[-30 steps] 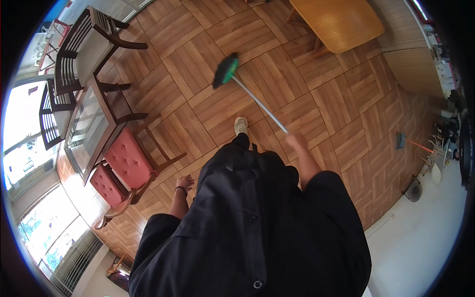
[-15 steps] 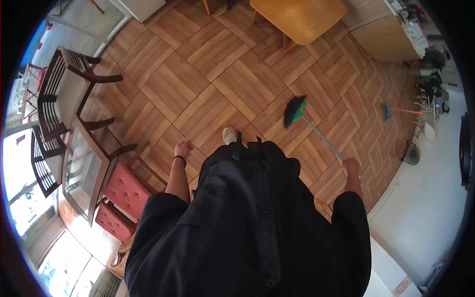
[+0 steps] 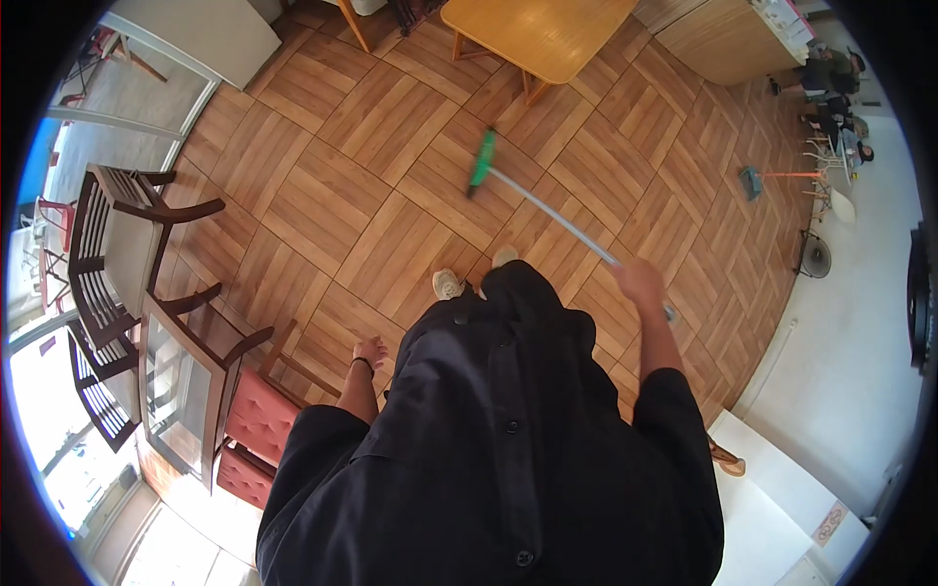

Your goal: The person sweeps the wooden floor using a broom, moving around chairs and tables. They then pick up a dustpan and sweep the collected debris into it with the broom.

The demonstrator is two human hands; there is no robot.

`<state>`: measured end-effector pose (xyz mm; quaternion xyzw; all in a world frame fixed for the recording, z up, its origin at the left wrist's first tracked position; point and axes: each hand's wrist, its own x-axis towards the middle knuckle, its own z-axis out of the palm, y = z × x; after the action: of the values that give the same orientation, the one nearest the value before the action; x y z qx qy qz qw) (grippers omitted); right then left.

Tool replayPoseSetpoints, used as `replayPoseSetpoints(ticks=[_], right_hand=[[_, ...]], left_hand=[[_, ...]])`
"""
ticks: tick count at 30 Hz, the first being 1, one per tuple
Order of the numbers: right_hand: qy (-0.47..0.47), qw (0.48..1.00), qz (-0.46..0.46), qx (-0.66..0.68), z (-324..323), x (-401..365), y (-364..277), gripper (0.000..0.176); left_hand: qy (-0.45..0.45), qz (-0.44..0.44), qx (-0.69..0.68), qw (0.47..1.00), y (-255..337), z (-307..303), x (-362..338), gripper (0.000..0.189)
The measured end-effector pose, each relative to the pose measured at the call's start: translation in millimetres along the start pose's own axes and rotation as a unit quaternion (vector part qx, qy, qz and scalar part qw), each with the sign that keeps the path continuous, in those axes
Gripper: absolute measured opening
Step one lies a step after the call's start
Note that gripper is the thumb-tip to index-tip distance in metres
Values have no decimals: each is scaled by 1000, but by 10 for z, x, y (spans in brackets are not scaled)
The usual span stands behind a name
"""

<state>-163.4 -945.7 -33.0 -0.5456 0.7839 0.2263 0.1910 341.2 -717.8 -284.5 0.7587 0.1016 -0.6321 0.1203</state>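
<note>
My right hand [image 3: 640, 281] is wrapped round the grey handle of a broom [image 3: 549, 212], near its upper end. The broom's green head with dark bristles lies out ahead on the wood-patterned tile floor [image 3: 381, 200], short of the wooden table. Low on the left hangs my left hand [image 3: 370, 352], holding nothing, its fingers loosely apart and a dark band at the wrist. My light shoes show below the black shirt.
Ahead stands a wooden table [image 3: 547, 34]. Dark slatted chairs [image 3: 127, 225], a glass-topped table [image 3: 176, 381] and red tufted chairs [image 3: 262, 418] line the left. A dustpan [image 3: 750, 183] with an orange handle and a fan [image 3: 814, 254] are at right; people [image 3: 835, 98] are beyond.
My right hand has swung forward and left, carrying the broom head further ahead and leftward. My left hand has dropped back, its fingers loosening. The view has shifted slightly as I step.
</note>
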Motion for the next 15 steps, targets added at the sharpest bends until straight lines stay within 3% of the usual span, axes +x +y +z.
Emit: replayPoseSetpoints(ticks=[2,8,11,15], right_hand=[[-16,997,-69,33,-67,75,-505,47],[-26,979,-193,58,23,751,-1659,36],[-22,976,-207,62,46,1181,-1773,34],[-115,982,-119,90,105,1832,-1201,37]], left_hand=[[-11,17,-13,1000,131,110,-3,20],[5,135,-92,986,828,334,-485,20],[61,157,-119,978,985,385,-577,20],[77,118,-98,985,1011,496,-666,18]])
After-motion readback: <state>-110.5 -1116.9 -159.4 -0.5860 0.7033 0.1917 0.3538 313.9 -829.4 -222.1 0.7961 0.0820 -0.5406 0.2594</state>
